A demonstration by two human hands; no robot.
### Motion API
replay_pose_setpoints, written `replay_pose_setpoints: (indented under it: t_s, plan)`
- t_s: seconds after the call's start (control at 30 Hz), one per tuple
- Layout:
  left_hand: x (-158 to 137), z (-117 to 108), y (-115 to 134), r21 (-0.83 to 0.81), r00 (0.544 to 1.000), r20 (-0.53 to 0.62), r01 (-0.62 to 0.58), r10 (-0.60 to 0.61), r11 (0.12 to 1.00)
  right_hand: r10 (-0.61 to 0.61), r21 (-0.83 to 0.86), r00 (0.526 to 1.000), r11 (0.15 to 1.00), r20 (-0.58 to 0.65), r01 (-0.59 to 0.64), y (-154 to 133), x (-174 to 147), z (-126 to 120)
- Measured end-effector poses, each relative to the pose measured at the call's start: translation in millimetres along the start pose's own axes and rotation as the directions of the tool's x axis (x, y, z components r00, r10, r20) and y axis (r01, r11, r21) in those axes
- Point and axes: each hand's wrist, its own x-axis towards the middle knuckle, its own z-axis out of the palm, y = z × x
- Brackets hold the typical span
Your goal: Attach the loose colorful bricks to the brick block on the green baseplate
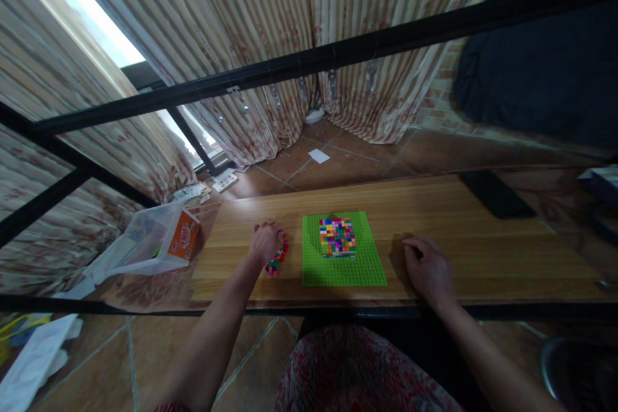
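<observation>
Small loose toy bricks (279,259) in many colours lie in a curved pile on the wooden tabletop. My left hand (265,242) rests beside this pile on its left, touching or nearly touching it, with fingers bent and slightly apart. A green studded baseplate (345,273) lies right of the pile. Near its middle stands a square block of multicoloured bricks (338,235), built several layers high. To the right of the baseplate my right hand (429,268) rests on the table with curled fingers, and no object shows in it.
At the table's left end stands a clear plastic bin (159,241) with an orange label. A dark phone-like slab (497,194) lies at the far right. A black metal bar (309,64) crosses above the table's far side. Striped curtains (261,13) hang behind.
</observation>
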Motion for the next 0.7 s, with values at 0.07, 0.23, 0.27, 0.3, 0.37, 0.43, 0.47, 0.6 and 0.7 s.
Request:
replay_pose_setpoints:
  t_s: [0.07,0.23,0.27,0.3,0.37,0.43,0.47,0.6,0.7]
  plan:
    - [-1.4,0.3,-0.7,-0.009,1.0,-0.004,-0.005,0.005,1.0,-0.003,0.006,1.0,1.0,0.003,0.003,-0.6,-0.1,-0.1]
    - [-1.1,-0.9,0.6,0.009,0.999,0.009,-0.039,0.039,0.999,0.002,0.001,1.0,1.0,0.005,-0.002,-0.5,-0.3,0.1]
    - [-0.2,-0.9,1.2,0.011,0.999,0.005,-0.04,0.04,0.999,0.004,-0.005,1.0,1.0,0.007,-0.004,-0.1,-0.4,0.1]
    - [0.9,-0.9,1.9,0.011,0.999,-0.001,-0.042,0.042,0.999,0.005,-0.01,1.0,1.0,0.008,-0.005,0.3,-0.6,0.2]
    - [2.5,-1.3,3.8,0.01,0.999,-0.013,-0.045,0.045,0.999,0.0,-0.009,1.0,1.0,0.012,0.0,0.5,-0.8,0.2]
    - [2.0,-2.8,7.6,-0.017,0.998,-0.043,-0.049,0.048,0.999,-0.004,0.003,1.0,1.0,0.011,0.003,0.0,-0.8,0.2]
    - [0.5,-4.0,10.8,-0.041,0.997,-0.065,-0.053,0.051,0.998,-0.002,0.006,1.0,1.0,0.009,0.002,-0.5,-0.8,0.3]
    - [-14.2,-9.6,34.6,-0.249,0.972,-0.201,-0.173,0.123,0.953,0.018,0.004,1.0,1.0,-0.003,-0.018,-3.7,0.0,0.3]
    - [-27.8,-11.8,59.5,-0.357,0.937,-0.288,-0.298,0.2,0.885,0.026,0.013,1.0,1.0,-0.001,-0.026,-6.1,0.8,-0.4]
